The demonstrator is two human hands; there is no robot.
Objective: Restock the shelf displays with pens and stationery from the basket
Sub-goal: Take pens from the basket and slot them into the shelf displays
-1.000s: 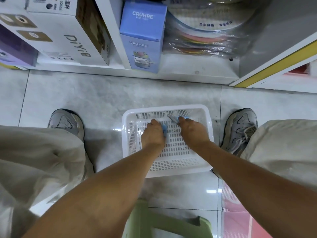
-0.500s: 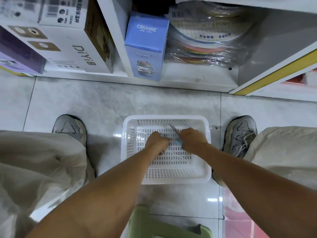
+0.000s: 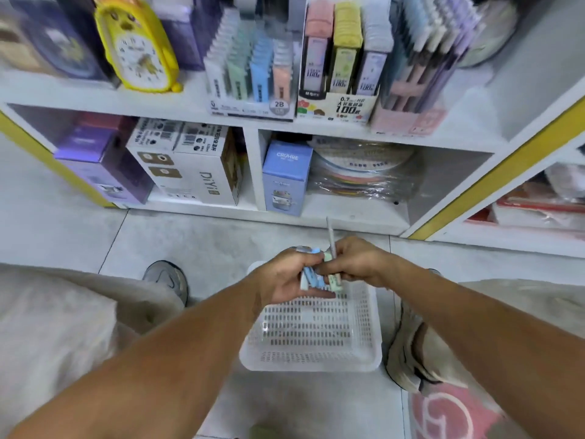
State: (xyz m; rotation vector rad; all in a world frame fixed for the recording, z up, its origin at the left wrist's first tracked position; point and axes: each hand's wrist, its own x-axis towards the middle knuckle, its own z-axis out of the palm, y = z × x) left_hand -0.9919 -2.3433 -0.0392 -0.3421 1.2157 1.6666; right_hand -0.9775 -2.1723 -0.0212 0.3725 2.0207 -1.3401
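Shelf bg | L hand grips packs | R hand pinches pen

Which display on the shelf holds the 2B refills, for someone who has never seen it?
Start at the yellow clock on the upper shelf. The 2B display box stands just right of it, with stepped rows of white, green, blue and peach packs. Alone among its neighbours, it bears a round "2B" label on its front.

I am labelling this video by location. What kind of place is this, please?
Probably a stationery or variety shop. White shelves hold cardboard display boxes of pastel lead refills, a yellow alarm clock and boxed goods, and a white plastic basket sits on the tiled floor.
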